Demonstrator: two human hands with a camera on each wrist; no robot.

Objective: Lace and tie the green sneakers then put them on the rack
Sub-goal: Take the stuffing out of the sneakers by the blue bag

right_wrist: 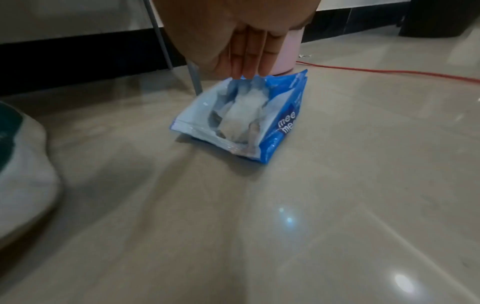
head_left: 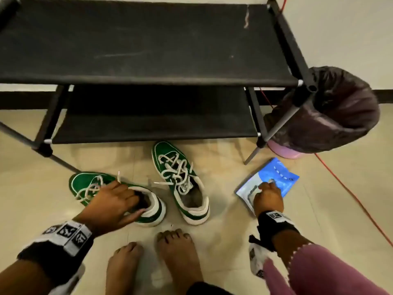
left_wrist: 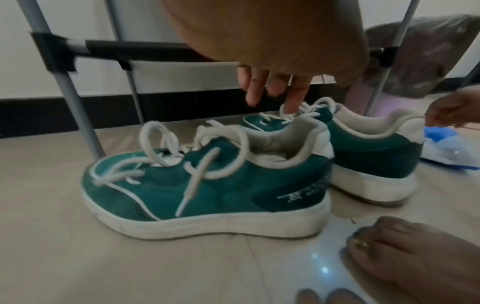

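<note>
Two green sneakers with white soles and loose white laces stand on the tile floor before the black rack (head_left: 148,45). My left hand (head_left: 127,201) hovers over the left sneaker (head_left: 83,184), fingers spread at its opening and thumb beside the heel. In the left wrist view its fingers (left_wrist: 272,90) hang straight above that sneaker (left_wrist: 207,185), gripping nothing. The right sneaker (head_left: 163,152) stands untouched beside it. My right hand (head_left: 268,194) pinches a white wipe (right_wrist: 244,107) sticking out of a blue wipes packet (head_left: 278,173), tilting the packet (right_wrist: 283,131) up.
The rack's lower shelf (head_left: 148,124) holds nothing. A bin with a dark liner (head_left: 336,116) stands right of the rack. A red cable (head_left: 350,192) runs across the floor at the right. My bare feet (head_left: 174,252) are just behind the sneakers.
</note>
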